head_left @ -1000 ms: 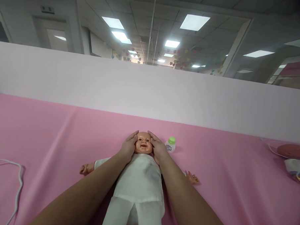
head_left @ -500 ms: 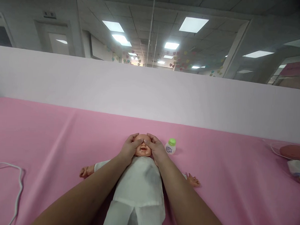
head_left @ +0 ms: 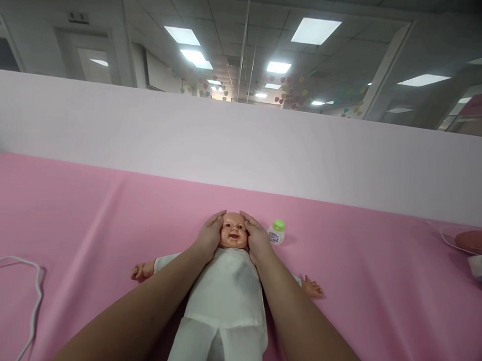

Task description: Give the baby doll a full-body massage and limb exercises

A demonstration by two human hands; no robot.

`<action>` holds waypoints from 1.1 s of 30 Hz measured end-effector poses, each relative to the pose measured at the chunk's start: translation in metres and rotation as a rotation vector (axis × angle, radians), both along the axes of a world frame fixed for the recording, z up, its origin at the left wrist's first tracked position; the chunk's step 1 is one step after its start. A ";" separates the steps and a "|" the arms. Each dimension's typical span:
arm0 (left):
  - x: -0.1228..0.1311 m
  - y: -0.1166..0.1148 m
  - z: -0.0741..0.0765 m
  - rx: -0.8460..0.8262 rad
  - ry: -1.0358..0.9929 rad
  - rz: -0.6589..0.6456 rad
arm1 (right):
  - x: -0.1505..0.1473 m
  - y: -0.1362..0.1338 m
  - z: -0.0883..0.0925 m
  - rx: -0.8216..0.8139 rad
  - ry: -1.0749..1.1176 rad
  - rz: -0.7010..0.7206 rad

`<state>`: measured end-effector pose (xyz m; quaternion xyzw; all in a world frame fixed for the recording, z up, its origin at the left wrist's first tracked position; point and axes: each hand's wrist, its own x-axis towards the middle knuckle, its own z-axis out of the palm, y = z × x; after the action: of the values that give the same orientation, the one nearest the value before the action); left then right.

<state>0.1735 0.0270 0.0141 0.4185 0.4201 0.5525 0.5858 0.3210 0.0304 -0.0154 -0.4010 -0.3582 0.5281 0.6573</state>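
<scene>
A baby doll [head_left: 228, 294] in white clothes lies face up with its arms spread out. My left hand [head_left: 209, 236] is cupped against the left side of the doll's head [head_left: 234, 233], and my right hand [head_left: 257, 238] against the right side, so the head is held between them. Both thumbs lie along the sides of the face, whose eyes and mouth show. The backs of my hands hide part of the fingers. Just right of my right hand stands a small clear bottle [head_left: 276, 235] with a green cap.
Pink sheeting [head_left: 352, 270] covers the surface. A white cable [head_left: 39, 294] curves at the left. At the far right are a reddish-brown round item [head_left: 476, 241] and a white cloth-like item [head_left: 480, 267]. A white panel [head_left: 226, 142] borders the back.
My thumbs have moved apart, from over the doll's eyes out to the sides of its face. The eyes now show. The view has shifted slightly.
</scene>
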 end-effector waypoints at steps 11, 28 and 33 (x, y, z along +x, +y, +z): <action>-0.003 -0.002 0.000 -0.050 -0.105 -0.039 | -0.002 -0.016 0.014 -0.013 0.094 0.084; -0.002 0.000 0.004 -0.030 -0.057 -0.067 | -0.009 -0.012 0.011 0.001 0.019 -0.053; -0.005 -0.001 0.004 -0.040 -0.063 -0.047 | -0.005 -0.012 0.007 0.010 0.079 -0.017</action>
<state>0.1690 0.0258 0.0177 0.3988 0.4027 0.5429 0.6198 0.3159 0.0183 -0.0081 -0.3795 -0.3315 0.5360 0.6773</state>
